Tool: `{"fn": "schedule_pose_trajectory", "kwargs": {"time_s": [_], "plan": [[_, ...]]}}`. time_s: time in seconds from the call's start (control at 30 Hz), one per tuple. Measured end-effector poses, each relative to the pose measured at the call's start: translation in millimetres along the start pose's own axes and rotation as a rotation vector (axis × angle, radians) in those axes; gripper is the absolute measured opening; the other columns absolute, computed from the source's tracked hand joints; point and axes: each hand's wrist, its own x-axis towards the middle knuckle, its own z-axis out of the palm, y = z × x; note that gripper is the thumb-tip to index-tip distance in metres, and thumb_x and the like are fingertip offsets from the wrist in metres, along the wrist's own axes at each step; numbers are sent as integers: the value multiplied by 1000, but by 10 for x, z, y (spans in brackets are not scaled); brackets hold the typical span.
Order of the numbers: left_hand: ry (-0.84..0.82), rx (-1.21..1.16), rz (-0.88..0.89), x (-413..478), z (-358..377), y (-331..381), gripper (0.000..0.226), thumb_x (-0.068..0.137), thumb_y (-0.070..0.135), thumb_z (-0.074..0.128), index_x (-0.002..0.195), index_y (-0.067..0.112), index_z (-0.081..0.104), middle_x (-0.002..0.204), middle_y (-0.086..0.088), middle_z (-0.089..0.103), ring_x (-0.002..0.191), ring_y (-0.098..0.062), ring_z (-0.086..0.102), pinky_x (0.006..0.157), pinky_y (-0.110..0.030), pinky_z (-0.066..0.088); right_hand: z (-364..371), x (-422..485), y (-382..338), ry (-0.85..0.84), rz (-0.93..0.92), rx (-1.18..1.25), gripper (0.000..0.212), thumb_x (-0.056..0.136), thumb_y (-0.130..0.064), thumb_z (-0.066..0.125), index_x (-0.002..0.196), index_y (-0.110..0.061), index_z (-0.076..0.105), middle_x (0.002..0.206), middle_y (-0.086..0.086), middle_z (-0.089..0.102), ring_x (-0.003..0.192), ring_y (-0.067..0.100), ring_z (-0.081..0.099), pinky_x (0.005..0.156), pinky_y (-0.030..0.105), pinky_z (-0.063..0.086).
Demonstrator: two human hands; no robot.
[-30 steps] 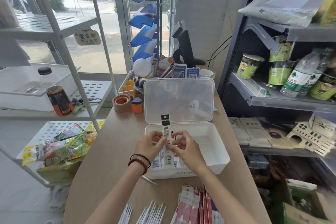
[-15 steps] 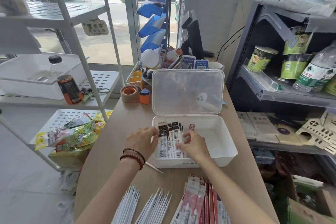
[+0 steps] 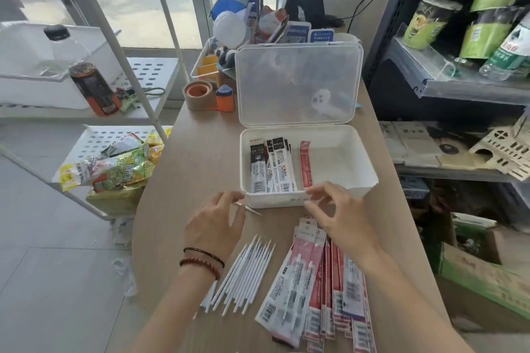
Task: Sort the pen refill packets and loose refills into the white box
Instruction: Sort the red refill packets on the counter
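Left hand (image 3: 215, 226) open, fingers loosely spread, empty. Stray refill (image 3: 249, 208) at its 2 o'clock, just beside fingertips; contact unclear. Loose refills (image 3: 246, 272) on counter (image 3: 177, 180) at its 5 o'clock, long axis 1–7 o'clock. Packet stack (image 3: 301, 281) at 6 o'clock of right hand (image 3: 339, 216), which is relaxed and empty; stack axis near 12–6. Right hand nearer packets, likely next pick. White box (image 3: 272, 200) at 12 o'clock, lid up, sorted packets (image 3: 272, 165) inside.

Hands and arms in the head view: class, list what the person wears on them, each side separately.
The left hand has two bracelets at its wrist: a thin dark cord bracelet and a bead bracelet of reddish-brown beads. The right hand shows nothing worn on wrist or fingers. Both forearms are bare, with no sleeves in view.
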Motion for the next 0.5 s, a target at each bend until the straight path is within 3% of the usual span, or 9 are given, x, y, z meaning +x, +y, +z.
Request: {"fn": "schedule_pose_trajectory", "kwargs": {"time_s": [0.1,0.2,0.3,0.37,0.5], "plan": [[-85,-70,-16,-352,160,80,14,86,31,60,100,28,63,96,15,65,78,-9,62,66,-26,49,-28,-379,200,-23,100,-28,16,89,-33,66,105,-31,64,101,-19,62,92,-3,58,88,18,49],[-242,-118,7,-655,299,191,19,89,34,56,107,31,61,101,19,62,81,-1,57,69,-16,47,-29,-695,367,-11,209,-72,18,89,-36,66,106,-36,62,107,-21,57,101,-3,54,90,24,50],[-337,-185,29,-800,389,277,26,91,36,53,116,27,57,109,15,63,90,0,57,80,-15,49,-36,-910,458,9,303,-121,26,89,-40,64,114,-35,58,114,-17,55,103,-2,49,78,8,36],[-404,-194,30,-834,417,339,33,92,40,49,123,27,51,115,16,58,99,1,54,89,-14,45,-42,-1006,487,10,376,-114,34,88,-42,64,120,-35,55,118,-16,52,104,-2,47,70,4,30],[-451,-178,37,-896,508,482,43,92,45,46,131,27,43,128,13,50,112,-1,48,99,-16,40,-4,-1127,535,7,464,-76,49,84,-49,66,128,-37,48,126,-16,45,107,-2,42,84,15,36]]}}
